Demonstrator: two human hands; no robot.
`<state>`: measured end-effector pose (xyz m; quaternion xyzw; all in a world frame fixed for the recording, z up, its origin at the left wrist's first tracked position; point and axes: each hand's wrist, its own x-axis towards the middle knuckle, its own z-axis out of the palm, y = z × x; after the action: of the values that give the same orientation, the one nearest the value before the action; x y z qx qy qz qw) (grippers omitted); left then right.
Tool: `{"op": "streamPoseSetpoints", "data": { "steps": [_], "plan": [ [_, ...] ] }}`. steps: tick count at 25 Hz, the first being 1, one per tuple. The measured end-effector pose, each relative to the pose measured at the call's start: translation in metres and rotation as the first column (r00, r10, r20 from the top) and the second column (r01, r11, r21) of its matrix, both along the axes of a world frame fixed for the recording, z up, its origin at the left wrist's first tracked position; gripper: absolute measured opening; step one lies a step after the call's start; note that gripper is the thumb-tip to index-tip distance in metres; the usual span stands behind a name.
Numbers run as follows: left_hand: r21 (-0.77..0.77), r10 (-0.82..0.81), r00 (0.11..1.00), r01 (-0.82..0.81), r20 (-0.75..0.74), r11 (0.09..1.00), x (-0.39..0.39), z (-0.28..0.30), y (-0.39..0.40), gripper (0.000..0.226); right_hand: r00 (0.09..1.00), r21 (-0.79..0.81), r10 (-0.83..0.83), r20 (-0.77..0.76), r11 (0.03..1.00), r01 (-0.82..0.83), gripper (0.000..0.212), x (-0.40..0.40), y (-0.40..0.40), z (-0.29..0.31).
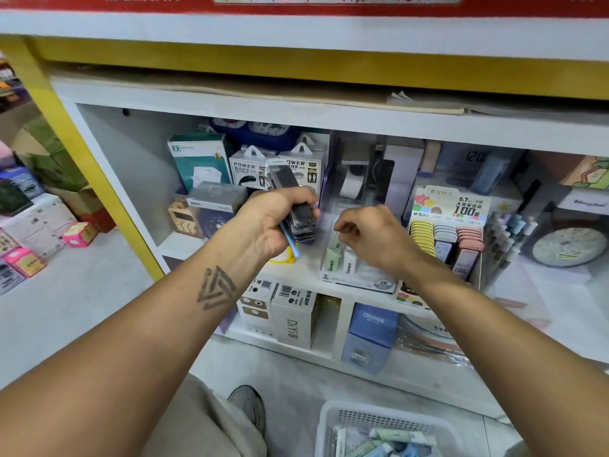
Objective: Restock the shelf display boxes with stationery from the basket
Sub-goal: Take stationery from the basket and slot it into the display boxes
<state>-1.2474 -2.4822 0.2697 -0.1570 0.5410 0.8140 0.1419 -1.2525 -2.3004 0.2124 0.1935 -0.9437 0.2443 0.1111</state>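
Note:
My left hand grips a stack of slim dark lead cases, held upright in front of the shelf. My right hand hovers with curled fingers over a clear display box marked 2B, which holds a few pale green and white packs; I cannot tell whether its fingertips pinch anything. On the floor at the bottom stands the white basket with several pastel stationery packs.
To the right stands a lead-refill display with yellow, grey and pink cases, then a rack of pens. Power bank boxes and a tape dispenser sit behind. Boxes fill the lower shelf. My shoe is beside the basket.

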Motion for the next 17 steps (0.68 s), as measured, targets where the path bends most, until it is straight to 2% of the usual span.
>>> {"op": "streamPoseSetpoints", "data": {
  "steps": [4, 8, 10, 11, 12, 13, 14, 15, 16, 17],
  "plan": [
    [0.002, 0.002, 1.000, -0.002, -0.012, 1.000, 0.000, 0.000, 0.000, 0.015, 1.000, 0.041, 0.016, 0.021, 0.999, -0.017, 0.014, 0.001, -0.001, -0.001],
    [0.015, -0.024, 0.999, 0.024, -0.023, 1.000, 0.001, 0.000, 0.003, 0.015, 0.996, 0.229, 0.050, 0.076, 0.971, -0.067, 0.036, 0.000, -0.007, -0.004],
    [0.035, -0.055, 0.998, 0.056, -0.044, 0.998, 0.001, 0.001, 0.007, 0.014, 0.995, 0.180, 0.030, 0.094, 0.982, -0.047, 0.042, 0.003, -0.006, 0.000],
    [0.060, -0.053, 0.997, 0.057, -0.057, 0.997, 0.000, 0.002, 0.010, 0.013, 0.988, 0.044, 0.036, 0.148, 0.998, -0.042, 0.039, 0.006, -0.005, 0.003],
    [0.091, -0.039, 0.997, 0.045, -0.068, 0.995, -0.001, 0.003, 0.013, 0.012, 0.962, -0.191, 0.076, 0.262, 0.981, -0.026, 0.033, 0.010, -0.002, 0.007],
    [0.126, -0.018, 0.997, 0.027, -0.074, 0.992, -0.002, 0.003, 0.017, 0.011, 0.895, -0.468, 0.197, 0.401, 0.883, 0.016, 0.024, 0.015, 0.001, 0.014],
    [0.165, -0.002, 0.997, 0.014, -0.073, 0.986, -0.002, 0.003, 0.023, 0.011, 0.793, -0.674, 0.359, 0.492, 0.733, 0.086, 0.016, 0.022, 0.005, 0.020],
    [0.207, 0.002, 0.998, 0.012, -0.068, 0.978, -0.002, 0.004, 0.030, 0.013, 0.708, -0.779, 0.487, 0.511, 0.611, 0.141, 0.017, 0.028, 0.011, 0.023],
    [0.247, -0.002, 0.998, 0.018, -0.065, 0.969, -0.001, 0.004, 0.037, 0.015, 0.662, -0.819, 0.553, 0.506, 0.548, 0.169, 0.024, 0.033, 0.015, 0.025],
    [0.278, -0.013, 0.998, 0.030, -0.064, 0.960, 0.001, 0.004, 0.046, 0.017, 0.655, -0.832, 0.567, 0.499, 0.526, 0.178, 0.029, 0.038, 0.018, 0.026]
  ]
}}
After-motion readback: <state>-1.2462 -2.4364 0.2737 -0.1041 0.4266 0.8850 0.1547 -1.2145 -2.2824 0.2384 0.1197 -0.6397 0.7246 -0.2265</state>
